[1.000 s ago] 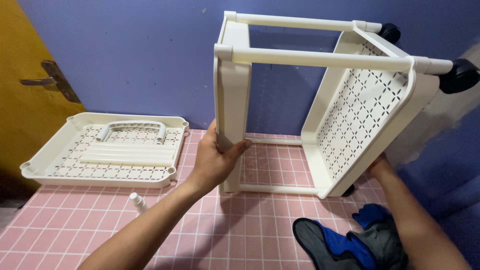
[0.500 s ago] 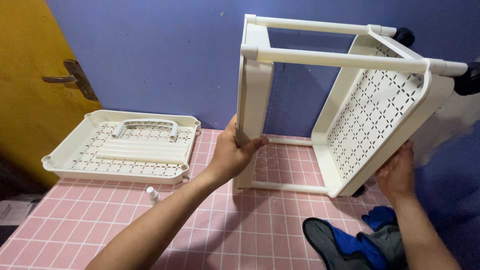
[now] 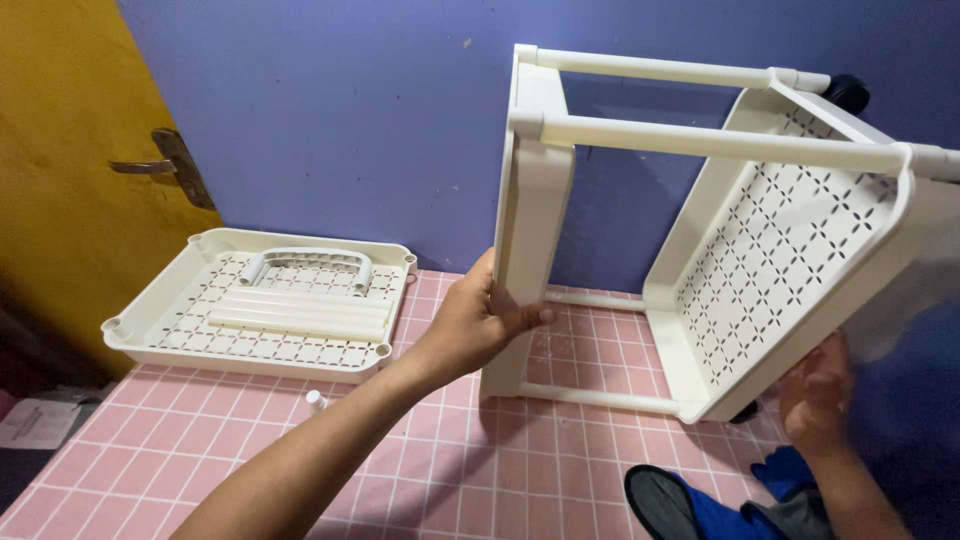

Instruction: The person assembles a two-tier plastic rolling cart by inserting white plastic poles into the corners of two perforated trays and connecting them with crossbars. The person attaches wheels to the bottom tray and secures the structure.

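Left hand clamped around the edge of the cream rack's upright tray, thumb on its near face. Right hand cupped under the perforated tray at the rack's other end, fingers blurred. Rack tipped on its side on pink tiled floor. Loose tray with poles lying flat, well left.

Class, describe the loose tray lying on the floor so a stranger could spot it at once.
Start at the yellow door on the left; the loose tray lies flat on the pink tiled floor below its handle. Unlike the trays of the rack that the two hands hold, it carries loose white tubes and a curved handle.
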